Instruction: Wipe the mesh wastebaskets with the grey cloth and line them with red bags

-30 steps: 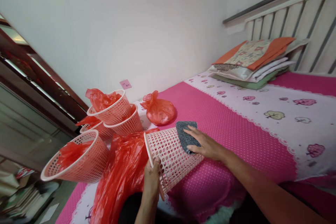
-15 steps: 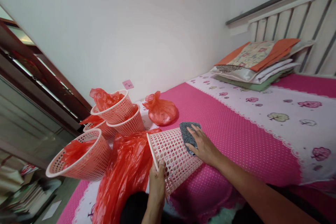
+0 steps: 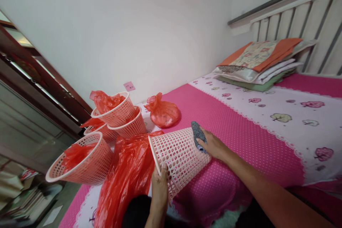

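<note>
A pale pink perforated plastic basket (image 3: 177, 156) lies on its side above the bed, its rim facing left. My left hand (image 3: 160, 185) grips that rim near the bottom, thumb on the outside and the other fingers hidden within. At the basket's base end, my right hand (image 3: 213, 145) holds a grey cloth (image 3: 198, 133) against it, the fingers partly hidden behind. A crumpled red plastic bag (image 3: 125, 174) spreads over the bed just left of the basket. Behind the basket sits a tied red plastic bag (image 3: 165, 113) with something inside.
Several pink baskets with red bags inside stand at left, one basket (image 3: 120, 110) on top of the others and one (image 3: 103, 164) tilted in front. Folded bedding (image 3: 256, 64) lies by the headboard (image 3: 296, 28). A white wall (image 3: 160, 32) rises behind the bed.
My right hand has slid the grey cloth rightward from the basket's side to its base end, wrapping over the edge. My left hand keeps its hold on the rim.
</note>
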The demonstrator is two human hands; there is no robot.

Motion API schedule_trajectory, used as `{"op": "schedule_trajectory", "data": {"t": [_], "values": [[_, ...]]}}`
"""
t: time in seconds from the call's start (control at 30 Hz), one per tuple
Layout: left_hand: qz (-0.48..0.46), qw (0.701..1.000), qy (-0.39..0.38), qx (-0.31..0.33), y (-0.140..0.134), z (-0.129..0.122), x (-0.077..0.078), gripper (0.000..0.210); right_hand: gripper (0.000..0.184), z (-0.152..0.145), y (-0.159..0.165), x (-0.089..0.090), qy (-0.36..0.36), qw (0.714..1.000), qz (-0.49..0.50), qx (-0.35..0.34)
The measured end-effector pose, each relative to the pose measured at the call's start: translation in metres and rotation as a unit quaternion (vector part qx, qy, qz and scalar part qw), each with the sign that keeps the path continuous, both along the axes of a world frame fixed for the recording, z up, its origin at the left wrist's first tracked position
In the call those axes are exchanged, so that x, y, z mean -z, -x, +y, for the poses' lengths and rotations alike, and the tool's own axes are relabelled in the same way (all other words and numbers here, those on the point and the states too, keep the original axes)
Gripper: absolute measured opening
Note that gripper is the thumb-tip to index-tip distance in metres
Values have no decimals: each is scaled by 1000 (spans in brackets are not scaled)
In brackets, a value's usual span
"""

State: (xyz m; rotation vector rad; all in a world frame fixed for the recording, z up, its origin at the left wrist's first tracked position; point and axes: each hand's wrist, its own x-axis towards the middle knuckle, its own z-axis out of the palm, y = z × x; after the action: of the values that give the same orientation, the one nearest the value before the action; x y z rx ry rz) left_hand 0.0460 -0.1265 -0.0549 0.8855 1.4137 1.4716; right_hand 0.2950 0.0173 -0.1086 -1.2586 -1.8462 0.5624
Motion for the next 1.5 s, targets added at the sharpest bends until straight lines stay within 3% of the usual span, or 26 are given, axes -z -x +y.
{"op": "schedule_trajectory", "data": {"t": [0.13,0.3,0.6,0.87,1.0,1.3,1.5], "values": [[-23,1000,-8,-4,-5,-2,-1,76,54,-3,-8,-7,41,999,10,-13],[-25,1000,-13,-9,-3,0,1,76,34,-8,-16,-19,97,994,-45,-29],[-18,1000,-17,-4,-3,-3,-2,68,51,-8,-26,-32,191,973,-130,-22],[-25,1000,-2,-2,2,-2,3,73,37,-4,-35,-23,232,969,-54,-63],[15,999,17,-24,4,-1,11,73,30,-2,-33,-21,246,967,-1,-58],[30,999,-18,-36,-4,1,3,54,29,-1,-29,-22,259,965,-10,-51],[52,998,-12,-39,0,5,1,55,32,-1,-29,-21,248,968,-31,-24]]}}
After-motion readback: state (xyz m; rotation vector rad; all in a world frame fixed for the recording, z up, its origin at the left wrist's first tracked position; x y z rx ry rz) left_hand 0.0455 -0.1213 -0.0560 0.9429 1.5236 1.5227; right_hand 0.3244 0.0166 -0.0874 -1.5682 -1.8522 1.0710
